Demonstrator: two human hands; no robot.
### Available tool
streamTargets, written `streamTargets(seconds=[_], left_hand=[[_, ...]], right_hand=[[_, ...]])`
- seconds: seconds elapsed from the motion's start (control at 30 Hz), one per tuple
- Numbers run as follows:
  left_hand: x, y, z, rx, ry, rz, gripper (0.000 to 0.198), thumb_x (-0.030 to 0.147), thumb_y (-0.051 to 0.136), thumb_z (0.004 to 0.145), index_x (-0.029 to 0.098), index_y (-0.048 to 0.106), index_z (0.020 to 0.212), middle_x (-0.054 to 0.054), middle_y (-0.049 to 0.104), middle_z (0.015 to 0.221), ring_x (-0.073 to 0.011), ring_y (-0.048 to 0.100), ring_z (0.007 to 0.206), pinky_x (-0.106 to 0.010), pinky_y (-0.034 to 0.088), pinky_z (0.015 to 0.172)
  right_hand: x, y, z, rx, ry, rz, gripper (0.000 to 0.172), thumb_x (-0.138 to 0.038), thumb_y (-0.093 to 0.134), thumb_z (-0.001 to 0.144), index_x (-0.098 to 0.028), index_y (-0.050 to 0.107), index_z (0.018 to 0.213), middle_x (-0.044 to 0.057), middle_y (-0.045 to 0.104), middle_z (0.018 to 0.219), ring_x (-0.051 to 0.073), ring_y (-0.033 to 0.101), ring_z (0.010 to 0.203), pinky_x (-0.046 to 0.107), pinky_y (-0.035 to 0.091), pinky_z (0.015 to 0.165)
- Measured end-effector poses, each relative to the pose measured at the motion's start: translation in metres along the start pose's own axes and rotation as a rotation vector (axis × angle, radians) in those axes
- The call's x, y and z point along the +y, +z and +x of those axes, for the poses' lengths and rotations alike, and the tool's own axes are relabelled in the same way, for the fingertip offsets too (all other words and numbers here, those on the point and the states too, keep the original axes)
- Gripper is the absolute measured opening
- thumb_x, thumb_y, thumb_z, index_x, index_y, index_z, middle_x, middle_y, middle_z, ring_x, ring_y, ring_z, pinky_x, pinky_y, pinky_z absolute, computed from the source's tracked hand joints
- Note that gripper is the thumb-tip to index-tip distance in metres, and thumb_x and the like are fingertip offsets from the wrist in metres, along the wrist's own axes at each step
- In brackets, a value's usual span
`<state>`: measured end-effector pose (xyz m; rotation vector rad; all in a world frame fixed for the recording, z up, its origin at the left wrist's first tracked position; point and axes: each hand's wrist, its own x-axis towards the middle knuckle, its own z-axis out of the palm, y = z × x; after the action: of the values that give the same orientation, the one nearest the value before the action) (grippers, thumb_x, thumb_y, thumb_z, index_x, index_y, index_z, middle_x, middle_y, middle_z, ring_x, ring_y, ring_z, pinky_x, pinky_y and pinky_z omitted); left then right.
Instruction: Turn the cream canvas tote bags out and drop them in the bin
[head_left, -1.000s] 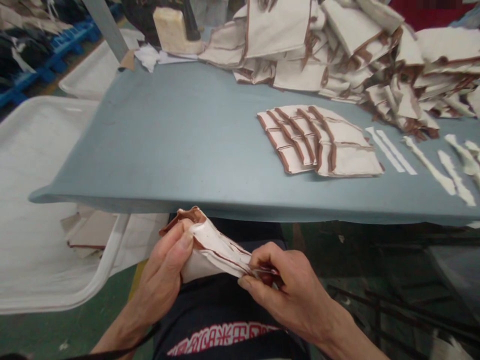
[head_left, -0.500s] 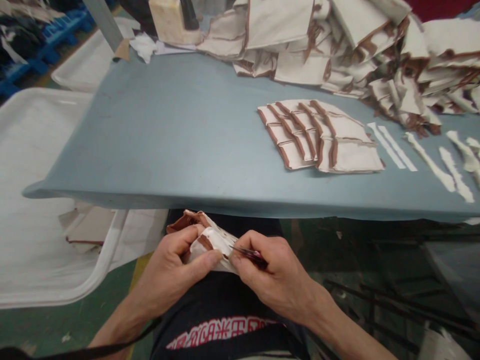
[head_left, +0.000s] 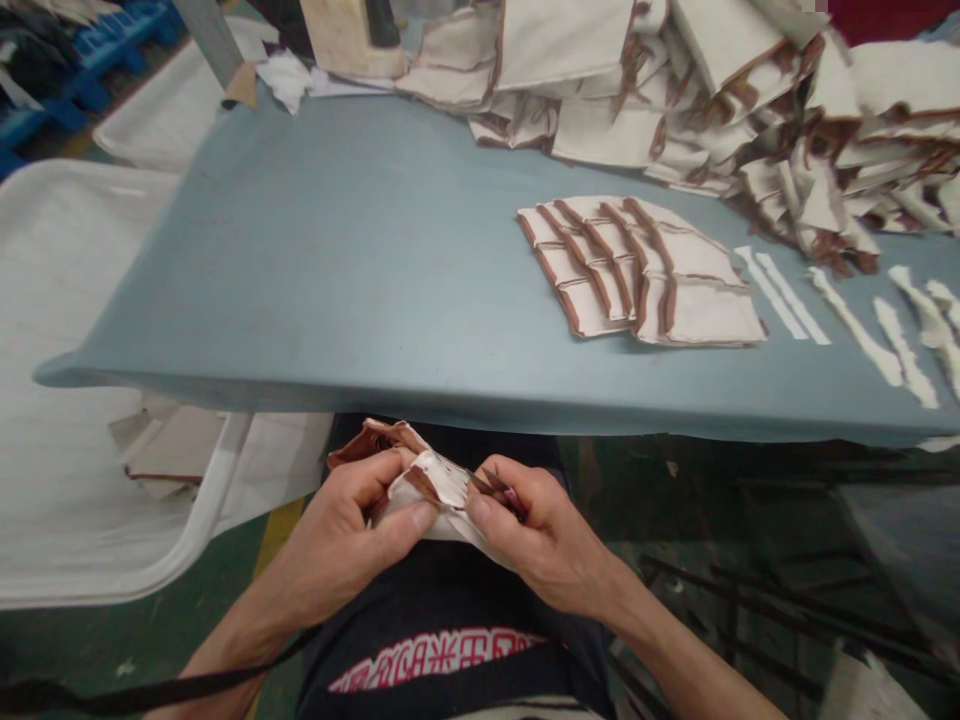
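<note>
Over my lap, just off the table's front edge, my left hand pinches a cream fabric piece with brown edging between thumb and fingers. My right hand is closed around small dark thread snips, their blades pointing left beside the cloth. Its thumb and forefinger also press on the right end of the fabric. Part of the snips is hidden in the palm. On the table lies a fanned stack of cream pieces with brown edges.
The blue-grey table spans the view. A large heap of cream and brown fabric pieces covers its back right. White strips lie at the right. A white plastic bin with fabric inside stands at the left.
My right hand has turned slightly, and the snips' blades have shifted up and away from the cloth. The fabric stays in my left hand, its right end drawn a little more rightward.
</note>
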<state>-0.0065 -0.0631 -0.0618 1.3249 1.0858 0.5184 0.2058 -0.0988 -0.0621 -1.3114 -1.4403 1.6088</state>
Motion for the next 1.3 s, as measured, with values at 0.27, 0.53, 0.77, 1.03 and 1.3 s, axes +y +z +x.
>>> streamTargets(seconds=[0.27, 0.53, 0.77, 1.03, 1.3], left_hand=[[0.002, -0.002, -0.001, 0.012, 0.029, -0.028, 0.035, 0.047, 0.064, 0.097, 0.017, 0.078, 0.086, -0.003, 0.067, 0.085, -0.0166, 0.055, 0.075, -0.023, 0.044, 0.064], [-0.022, -0.007, 0.005, 0.050, -0.021, -0.281, 0.036, 0.054, 0.070, 0.095, 0.019, 0.078, 0.098, -0.001, 0.067, 0.089, -0.0169, 0.055, 0.079, -0.022, 0.043, 0.068], [-0.019, -0.004, 0.005, 0.093, 0.032, -0.182, 0.039, 0.051, 0.064, 0.101, 0.017, 0.080, 0.090, -0.002, 0.068, 0.087, -0.0164, 0.054, 0.078, -0.023, 0.044, 0.068], [0.009, 0.001, 0.003, 0.121, 0.153, 0.107, 0.029, 0.037, 0.062, 0.099, 0.018, 0.079, 0.085, -0.002, 0.070, 0.081, -0.0163, 0.059, 0.074, -0.023, 0.045, 0.065], [0.018, 0.005, 0.005, 0.128, 0.286, 0.290, 0.026, 0.023, 0.057, 0.097, 0.018, 0.076, 0.079, 0.000, 0.073, 0.078, -0.0152, 0.063, 0.072, -0.024, 0.046, 0.068]], right_hand=[[-0.005, -0.009, -0.010, 0.162, -0.139, -0.223, 0.013, -0.026, 0.051, 0.102, -0.022, 0.052, 0.090, -0.009, 0.043, 0.065, 0.009, 0.038, 0.054, 0.023, 0.029, 0.051], [-0.018, -0.014, -0.013, 0.239, -0.479, -0.653, 0.013, -0.013, 0.051, 0.103, -0.018, 0.062, 0.097, -0.003, 0.061, 0.073, 0.010, 0.050, 0.053, 0.024, 0.036, 0.053], [-0.015, -0.010, -0.007, 0.242, -0.557, -0.762, 0.017, -0.012, 0.054, 0.103, -0.014, 0.068, 0.095, 0.001, 0.068, 0.074, 0.012, 0.058, 0.057, 0.025, 0.039, 0.057], [-0.013, -0.014, -0.008, 0.205, -0.377, -0.637, 0.014, -0.015, 0.056, 0.102, -0.015, 0.068, 0.095, -0.002, 0.064, 0.067, 0.010, 0.052, 0.050, 0.024, 0.033, 0.051], [-0.013, -0.014, -0.014, 0.226, -0.324, -0.523, 0.013, -0.021, 0.054, 0.104, -0.020, 0.065, 0.099, -0.003, 0.065, 0.070, 0.010, 0.049, 0.051, 0.023, 0.036, 0.052]])
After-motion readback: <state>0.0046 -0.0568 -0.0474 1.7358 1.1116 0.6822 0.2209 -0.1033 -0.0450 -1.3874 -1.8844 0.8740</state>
